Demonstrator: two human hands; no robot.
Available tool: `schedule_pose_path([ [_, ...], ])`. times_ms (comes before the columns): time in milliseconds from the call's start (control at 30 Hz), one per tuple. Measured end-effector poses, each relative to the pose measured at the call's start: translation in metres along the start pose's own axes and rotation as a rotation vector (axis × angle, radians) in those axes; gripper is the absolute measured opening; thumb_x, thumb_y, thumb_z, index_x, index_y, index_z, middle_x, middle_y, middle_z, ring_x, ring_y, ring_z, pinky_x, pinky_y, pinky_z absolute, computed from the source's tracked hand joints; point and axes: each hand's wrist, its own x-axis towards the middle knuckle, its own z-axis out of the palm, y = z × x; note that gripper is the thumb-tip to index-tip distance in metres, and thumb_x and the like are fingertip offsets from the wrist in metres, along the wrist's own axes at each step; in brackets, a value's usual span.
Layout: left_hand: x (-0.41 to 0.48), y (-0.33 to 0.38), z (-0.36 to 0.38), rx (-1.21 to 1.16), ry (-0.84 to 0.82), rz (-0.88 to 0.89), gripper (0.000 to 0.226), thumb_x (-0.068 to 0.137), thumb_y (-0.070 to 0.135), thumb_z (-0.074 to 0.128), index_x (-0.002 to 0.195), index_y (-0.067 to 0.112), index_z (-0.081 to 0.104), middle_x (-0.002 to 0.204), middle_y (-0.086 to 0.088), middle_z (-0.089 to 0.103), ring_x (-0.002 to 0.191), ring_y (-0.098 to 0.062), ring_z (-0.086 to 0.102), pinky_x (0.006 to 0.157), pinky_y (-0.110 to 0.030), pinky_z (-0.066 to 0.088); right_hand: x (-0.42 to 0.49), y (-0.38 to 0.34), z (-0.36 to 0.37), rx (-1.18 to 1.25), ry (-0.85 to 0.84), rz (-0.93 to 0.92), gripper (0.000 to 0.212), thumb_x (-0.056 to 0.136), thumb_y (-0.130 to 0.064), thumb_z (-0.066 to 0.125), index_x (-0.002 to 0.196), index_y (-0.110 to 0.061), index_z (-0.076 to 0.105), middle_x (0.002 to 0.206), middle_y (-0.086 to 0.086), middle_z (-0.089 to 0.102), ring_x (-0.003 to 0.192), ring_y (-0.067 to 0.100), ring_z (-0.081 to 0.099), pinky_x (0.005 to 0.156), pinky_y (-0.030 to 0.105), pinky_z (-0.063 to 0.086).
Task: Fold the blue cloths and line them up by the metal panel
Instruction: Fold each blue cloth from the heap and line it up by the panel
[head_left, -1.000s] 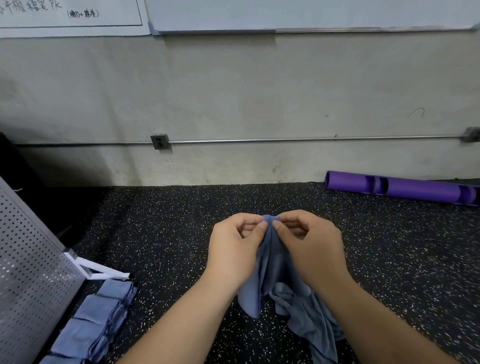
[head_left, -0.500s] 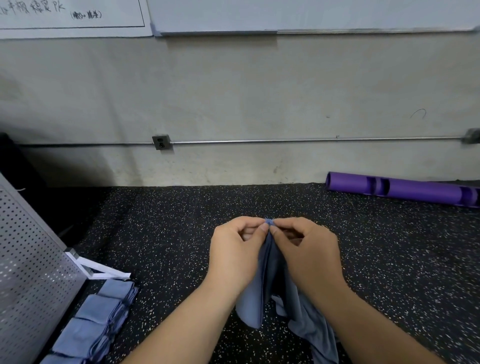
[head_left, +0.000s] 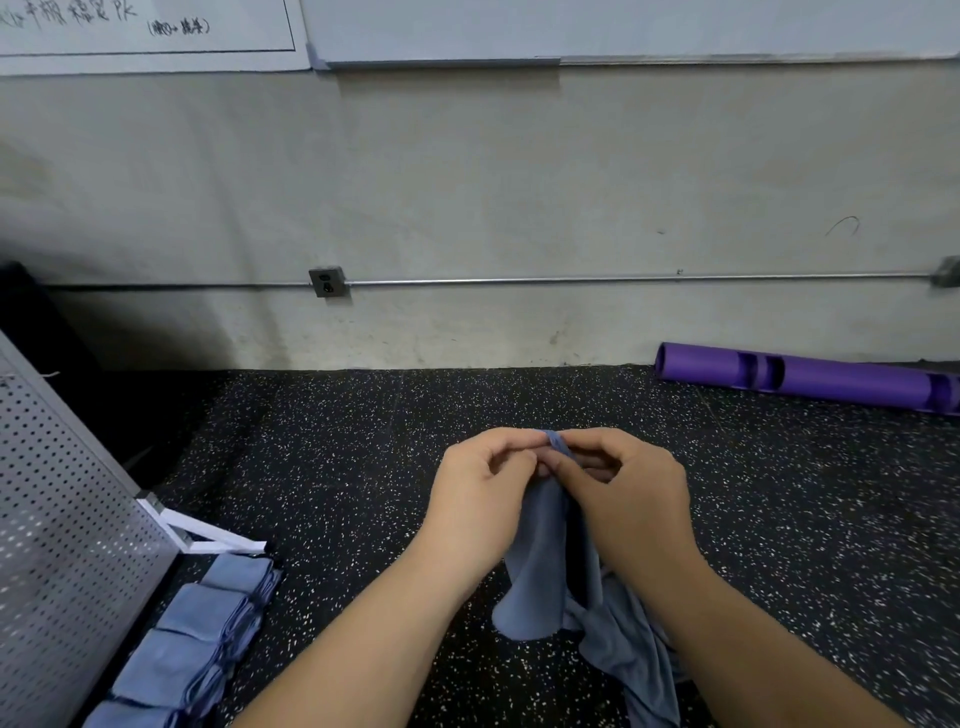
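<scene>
Cloth (head_left: 535, 571) edge pinched by left hand (head_left: 483, 501), right hand (head_left: 631, 499) — speckled floor (head_left: 337, 441) around

Blue cloth (head_left: 535, 571) hanging, folded cloths (head_left: 197, 639) beside metal panel (head_left: 67, 519)

Reaching forward with both forearms, bare, converging from the lower edge toward the middle. Holding left hand (head_left: 483, 499) and right hand (head_left: 628, 504) side by side, backs toward the camera, touching at the fingertips. Pinching the top edge of a cloth (head_left: 535, 582) between thumb and forefinger of each hand, with the two pinches right together. Curling the remaining fingers of both hands inward toward the palms. With wrists about level, slanting left forearm up from lower left, right from lower right.
</scene>
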Motion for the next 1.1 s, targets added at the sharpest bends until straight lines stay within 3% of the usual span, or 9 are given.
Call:
schedule_pose_path([
  [100,0.004,0.000,-0.007,0.116,-0.017,0.001,0.038,0.096,-0.009,0.060,0.103,0.020,0.083,0.096,0.010,0.081,0.092,-0.002,0.074,0.083,-0.016,0.055,0.008,0.005,-0.004,-0.020,0.006,0.016,0.023,0.090,-0.011,0.084,0.092,-0.034,0.081,0.084,-0.020,0.079,0.079,-0.003,0.074,0.076,0.016,0.059],
  [233,0.015,-0.011,-0.023,0.299,0.035,0.016,0.035,0.089,0.003,0.075,0.103,0.036,0.078,0.099,0.014,0.077,0.091,-0.007,0.072,0.090,-0.029,0.061,0.019,0.009,-0.016,0.008,-0.015,-0.023,0.023,0.093,-0.005,0.079,0.099,-0.027,0.081,0.089,-0.015,0.080,0.082,0.003,0.075,0.079,0.019,0.060],
  [400,0.016,-0.011,-0.035,0.513,-0.027,0.121,0.039,0.085,0.019,0.087,0.109,0.045,0.072,0.111,0.018,0.064,0.098,0.005,0.060,0.088,-0.013,0.044,0.028,0.011,-0.032,0.110,-0.052,-0.060,0.021,0.096,-0.001,0.075,0.107,-0.018,0.080,0.099,-0.001,0.081,0.094,0.020,0.077,0.088,0.026,0.061],
  [500,0.015,-0.008,-0.039,0.555,-0.081,0.163,0.035,0.083,0.028,0.089,0.108,0.046,0.072,0.112,0.023,0.059,0.090,0.004,0.054,0.088,-0.021,0.045,0.032,0.011,-0.039,0.154,-0.065,-0.067,0.023,0.096,0.002,0.073,0.107,-0.017,0.080,0.100,0.001,0.081,0.093,0.017,0.076,0.088,0.025,0.061],
  [633,0.017,-0.012,-0.045,0.645,-0.170,0.247,0.029,0.084,0.039,0.088,0.108,0.042,0.071,0.118,0.023,0.059,0.117,-0.003,0.054,0.108,-0.027,0.042,0.036,0.010,-0.046,0.249,-0.043,-0.042,0.022,0.096,0.002,0.071,0.108,-0.015,0.079,0.102,0.004,0.081,0.092,0.009,0.074,0.088,0.020,0.059],
  [767,0.017,-0.020,-0.046,0.838,-0.273,0.259,0.024,0.091,0.045,0.081,0.111,0.037,0.072,0.117,0.020,0.062,0.117,-0.010,0.055,0.106,-0.037,0.047,0.037,0.012,-0.051,0.283,-0.008,-0.026,0.022,0.097,0.001,0.071,0.107,-0.016,0.079,0.103,0.002,0.081,0.093,0.006,0.073,0.087,0.016,0.057],
  [900,0.019,-0.016,-0.048,0.867,-0.176,0.315,0.014,0.096,0.047,0.074,0.103,0.035,0.072,0.106,0.019,0.066,0.103,-0.008,0.061,0.094,-0.041,0.053,0.041,0.017,-0.055,0.169,0.009,-0.023,0.022,0.097,0.000,0.072,0.104,-0.021,0.078,0.096,-0.007,0.081,0.086,0.003,0.072,0.084,0.015,0.058],
  [1000,0.024,-0.008,-0.059,0.786,-0.062,0.377,0.009,0.097,0.043,0.075,0.098,0.035,0.073,0.099,0.020,0.068,0.096,-0.003,0.064,0.090,-0.038,0.054,0.044,0.026,-0.061,-0.094,0.041,-0.047,0.024,0.096,-0.009,0.077,0.099,-0.033,0.075,0.090,-0.022,0.077,0.078,-0.002,0.069,0.078,0.011,0.055],
  [1100,0.027,-0.004,-0.065,0.755,-0.039,0.414,0.006,0.096,0.039,0.077,0.096,0.034,0.075,0.095,0.018,0.069,0.093,-0.005,0.066,0.088,-0.037,0.055,0.040,0.029,-0.062,-0.222,0.018,-0.085,0.029,0.096,-0.012,0.078,0.108,-0.039,0.075,0.090,-0.022,0.075,0.083,0.002,0.070,0.078,0.006,0.050],
])
